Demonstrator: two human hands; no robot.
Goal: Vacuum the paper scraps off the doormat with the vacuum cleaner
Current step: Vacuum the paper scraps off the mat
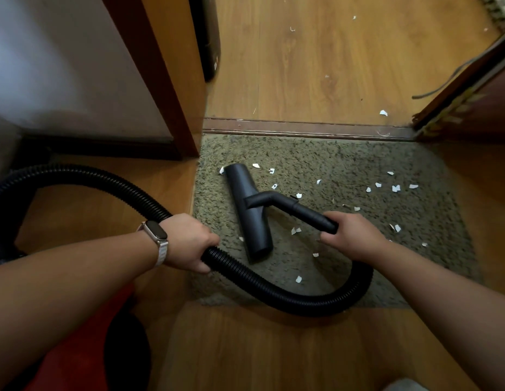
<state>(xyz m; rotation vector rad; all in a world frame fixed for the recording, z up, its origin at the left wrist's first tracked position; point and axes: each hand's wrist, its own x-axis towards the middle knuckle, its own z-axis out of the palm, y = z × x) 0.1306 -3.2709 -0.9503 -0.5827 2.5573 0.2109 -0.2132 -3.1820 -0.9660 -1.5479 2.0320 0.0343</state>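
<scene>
A grey-green shaggy doormat [358, 165] lies before the threshold, strewn with several white paper scraps [395, 188]. A black vacuum floor nozzle [247, 210] rests flat on the mat's left half, its long axis running away from me. My right hand [351, 235] grips the nozzle's short black tube [307, 211]. From there the black ribbed hose [288, 299] loops under that hand and back to the left, where my left hand [189, 242], with a watch on its wrist, is closed around it at the mat's left edge.
A brown threshold strip [302, 127] borders the mat's far side, with wooden floor and a few scraps [383, 113] beyond. A door frame [172, 108] stands to the left, a dark door [477, 108] at right. The red vacuum body [84, 351] sits at lower left.
</scene>
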